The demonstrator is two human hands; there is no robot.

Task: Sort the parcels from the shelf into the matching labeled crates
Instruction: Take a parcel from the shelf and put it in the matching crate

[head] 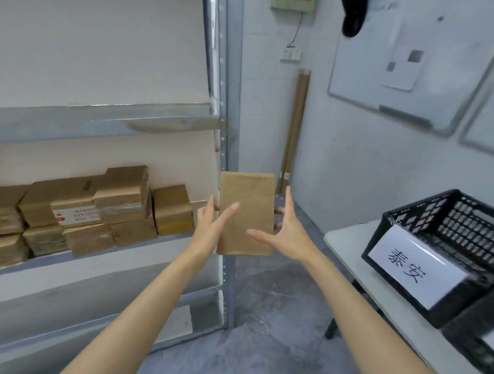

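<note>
A flat brown-paper parcel [248,198] stands upright in mid-air in front of the shelf's right post. My left hand [213,222] holds its left edge, thumb on the near face and fingers behind. My right hand [283,232] holds its right edge the same way, thumb across the lower near face. Several more brown parcels [94,209] lie stacked on the metal shelf [105,117] at the left. A black slatted crate [451,228] with a white handwritten label [414,266] sits on a table at the right.
The white table [349,236] carries the crate, and a second black crate [479,342] with a label shows at the right edge. A whiteboard [415,58] hangs on the wall. Cardboard tubes [294,126] lean in the corner. Grey floor [261,317] lies between shelf and table.
</note>
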